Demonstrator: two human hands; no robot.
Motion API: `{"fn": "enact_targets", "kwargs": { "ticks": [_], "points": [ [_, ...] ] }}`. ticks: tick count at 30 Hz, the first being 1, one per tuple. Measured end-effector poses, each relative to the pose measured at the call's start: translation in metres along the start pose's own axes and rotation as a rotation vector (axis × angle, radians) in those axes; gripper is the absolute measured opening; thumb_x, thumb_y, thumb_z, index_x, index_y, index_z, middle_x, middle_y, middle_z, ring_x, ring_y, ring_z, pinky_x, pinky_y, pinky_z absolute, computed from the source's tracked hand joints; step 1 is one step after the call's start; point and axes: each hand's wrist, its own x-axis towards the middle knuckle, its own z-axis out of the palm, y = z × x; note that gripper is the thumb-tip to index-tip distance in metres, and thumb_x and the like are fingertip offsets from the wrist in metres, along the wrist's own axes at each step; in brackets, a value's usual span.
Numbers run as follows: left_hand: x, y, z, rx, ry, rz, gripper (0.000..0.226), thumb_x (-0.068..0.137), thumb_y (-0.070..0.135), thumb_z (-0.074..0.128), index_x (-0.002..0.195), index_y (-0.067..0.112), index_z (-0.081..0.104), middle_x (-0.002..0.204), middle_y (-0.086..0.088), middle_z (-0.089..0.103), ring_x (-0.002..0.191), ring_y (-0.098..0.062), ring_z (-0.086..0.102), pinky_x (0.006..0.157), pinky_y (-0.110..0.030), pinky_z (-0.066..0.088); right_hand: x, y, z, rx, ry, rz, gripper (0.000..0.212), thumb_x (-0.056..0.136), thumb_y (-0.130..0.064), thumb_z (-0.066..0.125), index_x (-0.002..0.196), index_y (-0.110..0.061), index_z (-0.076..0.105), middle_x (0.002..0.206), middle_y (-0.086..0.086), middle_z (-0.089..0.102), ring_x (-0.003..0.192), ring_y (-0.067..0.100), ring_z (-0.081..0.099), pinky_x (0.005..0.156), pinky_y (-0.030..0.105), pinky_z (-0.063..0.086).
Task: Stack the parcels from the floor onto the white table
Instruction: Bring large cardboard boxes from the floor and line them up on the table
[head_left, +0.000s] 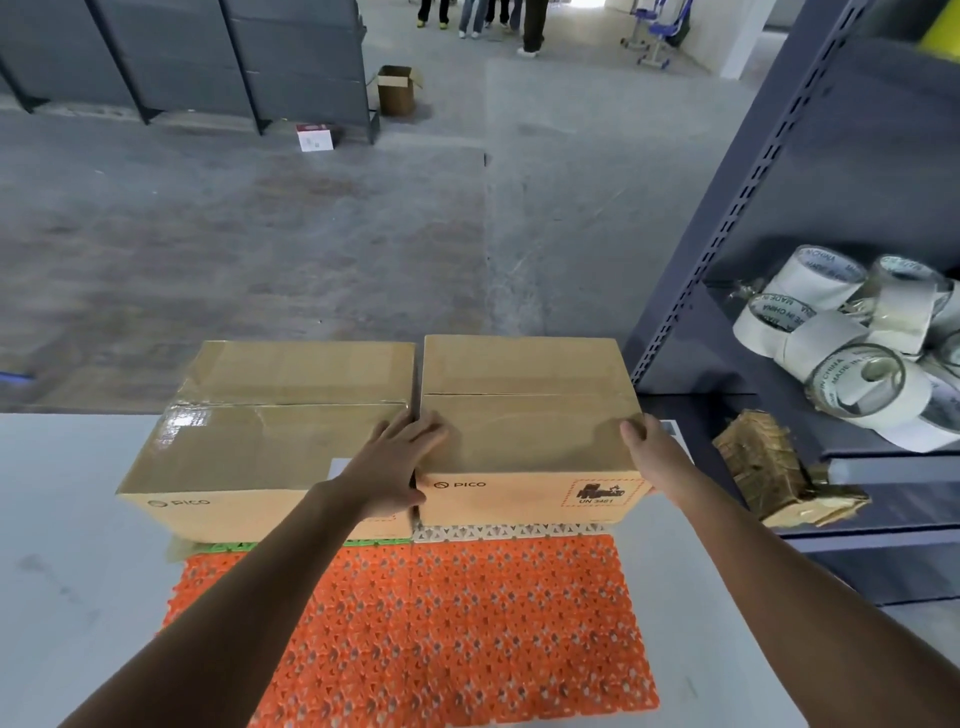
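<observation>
1. 2 brown parcels stand on the white table (67, 519) at the far edge of the orange mat (441, 623), touching side by side: left parcel (270, 441) and right parcel (524, 415).
2. Left hand (395, 462) lies on the right parcel's left top edge, fingers straight and pressed together, thumb down the front face.
3. Right hand (652, 447) grips the same parcel's right top corner, thumb on top, fingers curled over the side, tips hidden.
4. Judgement: parcel 2 is seated; release is not yet made.
5. Far beyond the mat, 1 open carton (396, 89) and 1 small white box (315, 137) sit on the floor (311, 234); whether they are parcels to fetch cannot be told.
</observation>
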Motion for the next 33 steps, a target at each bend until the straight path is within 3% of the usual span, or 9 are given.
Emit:
{"fn": "enact_targets", "kwargs": {
  "ticks": [4, 7, 11, 14, 19, 22, 26, 29, 33],
  "points": [
    [-0.001, -0.009, -0.009, -0.054, -0.037, 0.079, 0.093, 0.076, 0.034, 0.073, 0.151, 0.025, 0.02, 0.159, 0.005, 0.015, 0.146, -0.018, 0.004, 0.117, -0.036, 0.008, -0.005, -0.003, 0.007, -0.021, 0.116, -0.003, 0.041, 0.103, -0.036, 0.029, 0.135, -0.014, 0.042, 0.106, 0.012, 0.056, 0.08, 0.025, 0.055, 0.062, 0.034, 0.039],
    [-0.005, -0.015, -0.014, -0.12, -0.051, 0.088, 0.093, 0.074, 0.036, 0.076, 0.151, 0.024, 0.024, 0.158, 0.006, 0.018, 0.145, -0.013, 0.005, 0.115, -0.03, 0.007, -0.012, -0.004, 0.013, -0.063, 0.204, -0.024, 0.038, 0.104, -0.03, 0.023, 0.128, -0.01, 0.045, 0.113, 0.02, 0.056, 0.093, 0.035, 0.054, 0.073, 0.038, 0.038],
    [-0.01, -0.015, -0.011, -0.076, 0.005, 0.12, 0.083, 0.081, 0.033, 0.071, 0.15, 0.024, 0.026, 0.158, 0.007, 0.022, 0.146, -0.011, 0.007, 0.118, -0.031, 0.005, -0.016, -0.005, 0.015, -0.074, 0.2, -0.014, 0.038, 0.105, -0.03, 0.022, 0.126, -0.008, 0.045, 0.113, 0.023, 0.057, 0.098, 0.038, 0.054, 0.074, 0.038, 0.037],
    [-0.013, -0.016, -0.009, -0.048, 0.01, 0.143, 0.081, 0.083, 0.034, 0.069, 0.15, 0.027, 0.025, 0.158, 0.01, 0.019, 0.146, -0.01, 0.005, 0.12, -0.033, 0.003, -0.015, -0.007, 0.014, -0.083, 0.182, -0.012, 0.039, 0.105, -0.03, 0.022, 0.128, -0.007, 0.044, 0.112, 0.02, 0.054, 0.099, 0.037, 0.054, 0.075, 0.038, 0.036],
    [-0.015, -0.015, -0.008, -0.095, 0.049, 0.158, 0.075, 0.084, 0.03, 0.069, 0.148, 0.026, 0.03, 0.157, 0.01, 0.022, 0.146, -0.007, 0.007, 0.118, -0.031, 0.003, -0.012, -0.01, 0.009, -0.079, 0.167, 0.002, 0.041, 0.105, -0.033, 0.022, 0.13, -0.01, 0.045, 0.089, 0.008, 0.051, 0.079, 0.029, 0.052, 0.069, 0.039, 0.042],
    [-0.018, -0.014, -0.008, -0.166, 0.122, 0.157, 0.067, 0.083, 0.029, 0.071, 0.143, 0.026, 0.041, 0.153, 0.009, 0.033, 0.143, -0.008, 0.017, 0.115, -0.025, 0.008, -0.011, -0.014, 0.007, -0.104, 0.148, 0.03, 0.042, 0.105, -0.031, 0.02, 0.124, -0.005, 0.047, 0.1, 0.018, 0.055, 0.083, 0.031, 0.051, 0.075, 0.051, 0.052],
    [-0.02, -0.015, -0.004, -0.268, 0.211, 0.176, 0.06, 0.08, 0.024, 0.074, 0.135, 0.02, 0.052, 0.146, 0.005, 0.045, 0.139, -0.004, 0.023, 0.112, -0.014, 0.002, -0.012, -0.02, 0.008, -0.107, 0.127, 0.08, 0.046, 0.104, -0.03, 0.017, 0.129, -0.002, 0.044, 0.105, 0.02, 0.052, 0.092, 0.038, 0.054, 0.061, 0.046, 0.055],
    [-0.022, -0.017, 0.001, -0.333, 0.239, 0.179, 0.057, 0.08, 0.024, 0.074, 0.134, 0.018, 0.054, 0.144, 0.005, 0.046, 0.137, 0.0, 0.017, 0.109, -0.005, -0.004, -0.015, -0.017, 0.011, -0.106, 0.143, 0.092, 0.051, 0.104, -0.035, 0.015, 0.135, -0.005, 0.043, 0.118, 0.026, 0.056, 0.1, 0.041, 0.056, 0.074, 0.051, 0.055],
    [-0.024, -0.018, 0.005, -0.331, 0.223, 0.188, 0.058, 0.083, 0.024, 0.072, 0.136, 0.018, 0.051, 0.146, 0.005, 0.042, 0.142, -0.007, 0.014, 0.114, -0.017, 0.005, -0.013, -0.015, 0.015, -0.106, 0.166, 0.075, 0.052, 0.105, -0.037, 0.015, 0.136, -0.005, 0.042, 0.122, 0.027, 0.056, 0.104, 0.04, 0.056, 0.077, 0.04, 0.045]
  ]
}}
